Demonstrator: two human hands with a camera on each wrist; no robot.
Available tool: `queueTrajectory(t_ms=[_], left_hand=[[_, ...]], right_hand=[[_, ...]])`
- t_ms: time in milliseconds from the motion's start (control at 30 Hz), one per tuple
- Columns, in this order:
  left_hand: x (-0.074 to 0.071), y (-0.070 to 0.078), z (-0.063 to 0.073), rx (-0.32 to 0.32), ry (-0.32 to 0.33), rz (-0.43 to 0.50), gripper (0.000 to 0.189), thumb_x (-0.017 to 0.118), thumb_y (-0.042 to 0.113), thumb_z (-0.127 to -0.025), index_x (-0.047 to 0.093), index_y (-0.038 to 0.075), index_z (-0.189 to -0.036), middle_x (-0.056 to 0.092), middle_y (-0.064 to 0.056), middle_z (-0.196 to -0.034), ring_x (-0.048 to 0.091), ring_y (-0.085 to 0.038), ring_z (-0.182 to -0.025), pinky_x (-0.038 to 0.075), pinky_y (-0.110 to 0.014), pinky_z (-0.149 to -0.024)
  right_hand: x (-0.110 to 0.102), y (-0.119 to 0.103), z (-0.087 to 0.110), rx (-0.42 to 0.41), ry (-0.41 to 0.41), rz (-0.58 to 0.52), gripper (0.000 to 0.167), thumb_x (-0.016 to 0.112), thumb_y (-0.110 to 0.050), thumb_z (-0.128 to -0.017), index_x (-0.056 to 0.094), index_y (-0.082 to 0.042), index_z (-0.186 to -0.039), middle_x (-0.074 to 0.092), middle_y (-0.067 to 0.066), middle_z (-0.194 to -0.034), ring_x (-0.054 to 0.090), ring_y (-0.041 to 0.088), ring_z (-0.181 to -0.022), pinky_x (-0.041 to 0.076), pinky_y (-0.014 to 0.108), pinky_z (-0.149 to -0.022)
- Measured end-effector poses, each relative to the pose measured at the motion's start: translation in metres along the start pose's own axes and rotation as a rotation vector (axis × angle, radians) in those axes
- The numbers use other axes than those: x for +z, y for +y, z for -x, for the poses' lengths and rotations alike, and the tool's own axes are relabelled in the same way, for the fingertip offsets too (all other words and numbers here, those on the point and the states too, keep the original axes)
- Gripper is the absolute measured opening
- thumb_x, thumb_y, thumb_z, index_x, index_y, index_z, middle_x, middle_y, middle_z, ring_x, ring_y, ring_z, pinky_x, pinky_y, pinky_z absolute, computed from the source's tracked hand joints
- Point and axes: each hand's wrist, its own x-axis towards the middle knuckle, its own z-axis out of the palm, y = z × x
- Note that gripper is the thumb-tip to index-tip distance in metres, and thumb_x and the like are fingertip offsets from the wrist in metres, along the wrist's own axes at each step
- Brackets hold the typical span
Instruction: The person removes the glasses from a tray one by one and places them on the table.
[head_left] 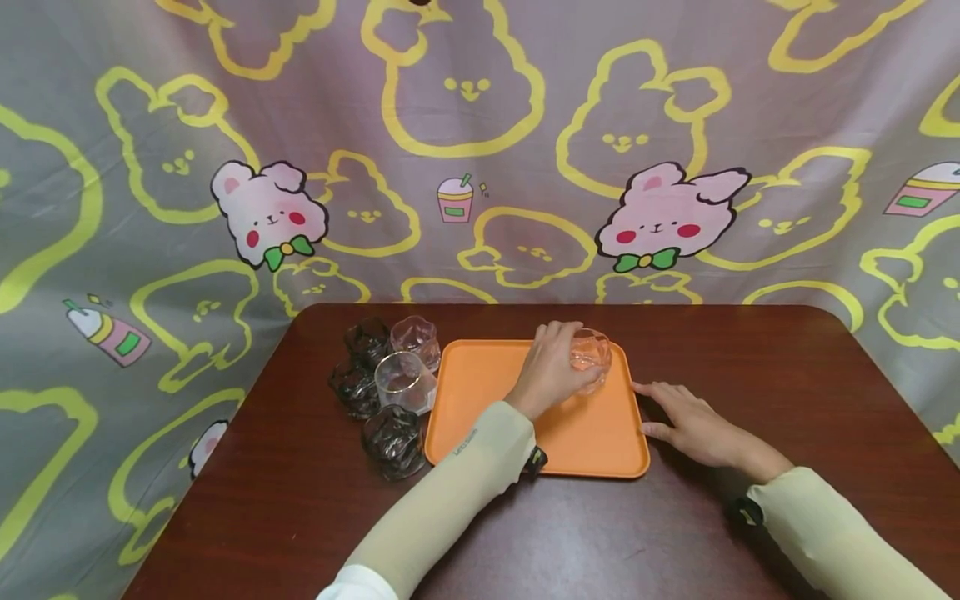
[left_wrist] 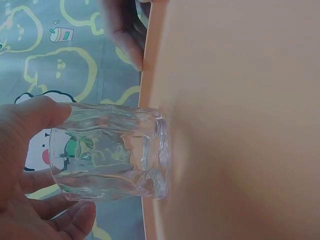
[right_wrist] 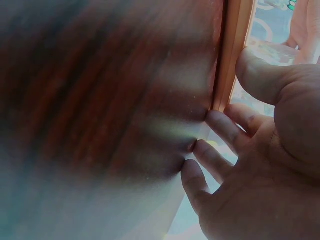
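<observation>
My left hand grips a clear drinking glass near its rim, over the far right part of an orange tray. In the left wrist view the thumb lies on one side of the glass and the fingers curl round the other; its thick base is right at the tray's surface. My right hand rests beside the tray's right edge, thumb and fingertips at the rim. In the right wrist view its fingers are extended, with fingertips down on the table by the orange rim.
Left of the tray, several glasses stand close together on the brown table: dark ones, a clear one and a pinkish one. A patterned curtain hangs behind the table's far edge.
</observation>
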Motion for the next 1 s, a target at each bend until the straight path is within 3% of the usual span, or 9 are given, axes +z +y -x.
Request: queueTrajectory(t_ms=[200,500,767,1000], left_hand=[[0.0,-0.001,0.002,-0.026,0.015,0.019,0.076,0.077,0.045,-0.073,0.047,0.013,-0.136,0.049,-0.003,-0.115,0.041,-0.016,-0.101,0.043,-0.026,-0.081],[-0.007,0.001,0.006,-0.033,0.025,0.048,0.081,0.076,0.047,-0.071,0.05,0.006,-0.135,0.051,-0.008,-0.119,0.044,-0.019,-0.105,0.044,-0.028,-0.084],[-0.032,0.012,0.02,0.002,0.038,0.04,0.073,0.077,0.046,-0.069,0.057,0.006,-0.127,0.051,-0.005,-0.112,0.044,-0.016,-0.101,0.044,-0.026,-0.082],[-0.066,0.024,0.035,0.05,0.059,0.032,0.074,0.076,0.049,-0.07,0.056,0.007,-0.129,0.05,-0.003,-0.114,0.043,-0.015,-0.1,0.043,-0.027,-0.079]], right_hand=[[0.0,0.0,0.0,-0.005,0.002,0.0,0.061,0.065,-0.026,-0.089,0.041,-0.002,-0.14,0.047,0.021,-0.132,0.038,0.041,-0.121,0.031,0.064,-0.091],[-0.001,-0.001,0.0,-0.021,0.016,0.001,0.061,0.066,-0.029,-0.089,0.042,-0.003,-0.139,0.048,0.02,-0.131,0.039,0.041,-0.12,0.031,0.063,-0.091],[0.001,0.001,-0.001,-0.011,0.013,0.005,0.061,0.065,-0.03,-0.089,0.043,-0.003,-0.139,0.046,0.022,-0.133,0.038,0.042,-0.121,0.03,0.064,-0.091],[0.001,0.002,-0.001,0.001,0.005,0.006,0.061,0.066,-0.027,-0.089,0.042,-0.003,-0.139,0.046,0.022,-0.133,0.037,0.042,-0.121,0.03,0.064,-0.092]])
